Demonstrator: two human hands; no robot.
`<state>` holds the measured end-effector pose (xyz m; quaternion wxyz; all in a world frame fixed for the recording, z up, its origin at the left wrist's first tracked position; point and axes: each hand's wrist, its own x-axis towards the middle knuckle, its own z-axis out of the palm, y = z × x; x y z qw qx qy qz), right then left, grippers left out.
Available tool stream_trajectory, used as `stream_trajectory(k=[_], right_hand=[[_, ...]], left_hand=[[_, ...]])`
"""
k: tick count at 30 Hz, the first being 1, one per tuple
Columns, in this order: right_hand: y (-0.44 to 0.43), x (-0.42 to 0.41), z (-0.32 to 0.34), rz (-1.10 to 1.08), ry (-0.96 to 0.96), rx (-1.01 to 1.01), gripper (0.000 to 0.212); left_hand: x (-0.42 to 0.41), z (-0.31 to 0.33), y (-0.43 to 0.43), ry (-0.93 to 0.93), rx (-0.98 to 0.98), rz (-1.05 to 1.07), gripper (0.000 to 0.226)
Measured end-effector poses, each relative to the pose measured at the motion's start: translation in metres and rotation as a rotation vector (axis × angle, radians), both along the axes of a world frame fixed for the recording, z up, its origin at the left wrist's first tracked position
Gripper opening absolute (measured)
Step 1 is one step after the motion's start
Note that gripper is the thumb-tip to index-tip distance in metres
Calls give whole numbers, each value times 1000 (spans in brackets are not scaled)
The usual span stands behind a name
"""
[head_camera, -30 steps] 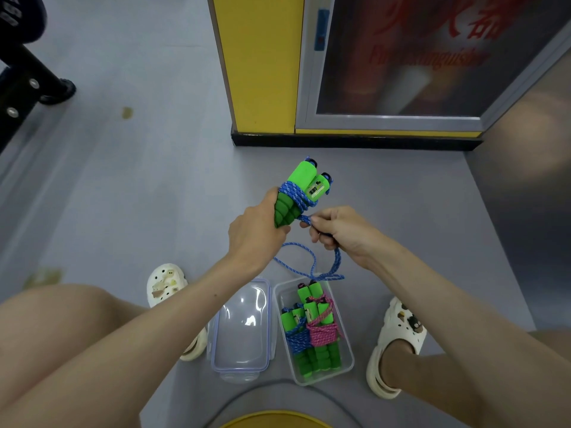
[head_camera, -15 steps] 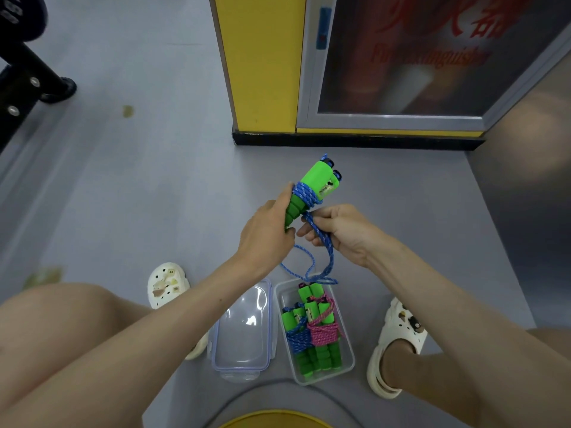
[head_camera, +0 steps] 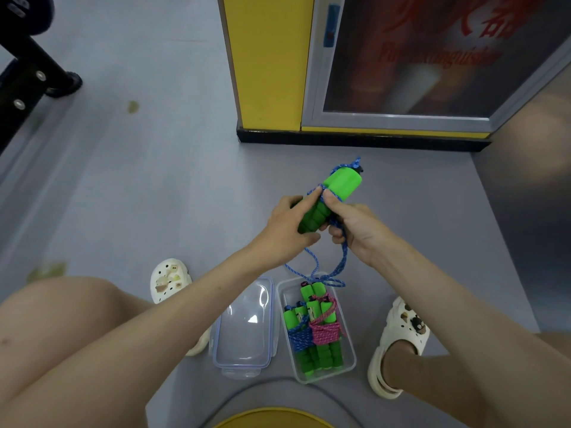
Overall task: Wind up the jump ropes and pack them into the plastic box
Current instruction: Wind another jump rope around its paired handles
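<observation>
on the grey floor (head_camera: 154, 180) before a yellow pillar (head_camera: 265, 57), the left hand (head_camera: 287, 230) grips the green handles (head_camera: 341, 186) while the right hand (head_camera: 355, 230) pinches the blue rope (head_camera: 343, 261) above the plastic box (head_camera: 289, 293).

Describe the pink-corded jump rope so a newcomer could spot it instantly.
Below the yellow pillar, on the grey floor, a clear plastic box stands right of its lid. Inside, the pink-corded jump rope lies right of a blue-wound bundle; both have green handles; only it has pink cord.

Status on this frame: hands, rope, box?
Left hand grips green handles. Right hand pinches blue rope, loose loop hanging. Box open, two bundles inside, lid beside it.
</observation>
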<state>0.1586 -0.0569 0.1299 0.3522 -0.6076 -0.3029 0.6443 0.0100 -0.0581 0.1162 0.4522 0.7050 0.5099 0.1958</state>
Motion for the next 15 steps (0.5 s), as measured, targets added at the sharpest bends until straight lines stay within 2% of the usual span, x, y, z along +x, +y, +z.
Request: stream_trajectory(k=[5,7,10,12,15], right_hand=[[-4,4,4,175,87,22,30],[-6,4,7,209,155,37,32],[-7,4,10,225,178,67,38],[-5,6,9,213,125,76,44],[-3,7,7,200,-32,58,46]], left_hand=[[-15,24,13,-186,-254,256,56],[-20,30,13,-250,-443,244,53],[-20,31,4,-430,-697,111,45],[-20,30,2,-502,-732,110,42],[-21,31,5,-471,-683,200,40]])
